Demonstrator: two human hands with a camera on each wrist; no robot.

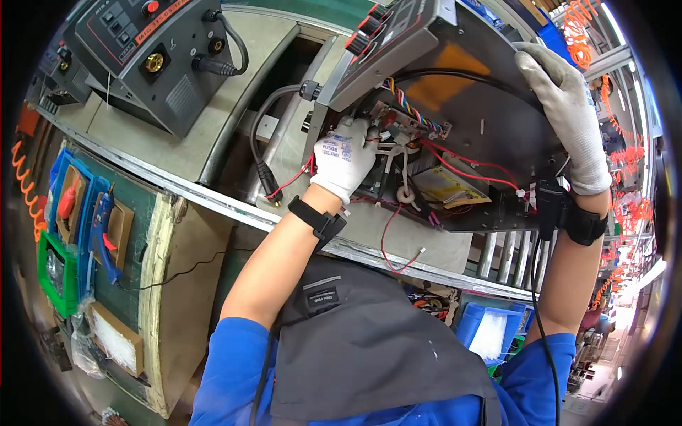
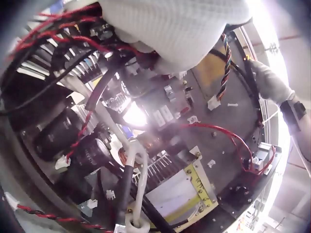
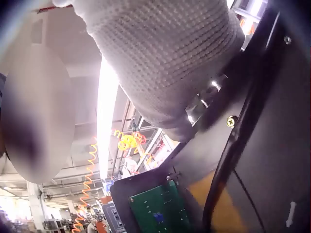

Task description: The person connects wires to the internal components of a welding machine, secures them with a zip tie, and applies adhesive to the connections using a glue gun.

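An opened welding machine (image 1: 462, 128) lies on the bench, its wiring and circuit parts exposed. My left hand (image 1: 344, 160), in a white glove, reaches in behind the front panel (image 1: 383, 53), among wires and connectors. In the left wrist view, red-and-black wires (image 2: 87, 43) run up to the gloved fingers; the fingertips are hidden, so I cannot tell what they hold. My right hand (image 1: 568, 106), also gloved, grips the edge of the dark metal panel (image 3: 272, 160) at the far right. White cable (image 2: 138, 170) and black capacitors (image 2: 58, 136) sit below the left hand.
Another welding machine (image 1: 163, 64) stands at the left on the bench. A thick cable with a plug (image 1: 266, 174) hangs beside the open unit. Loose red wire (image 1: 387, 238) trails over the bench edge. Rollers (image 1: 508, 252) lie at the right, near a blue bin (image 1: 486, 330).
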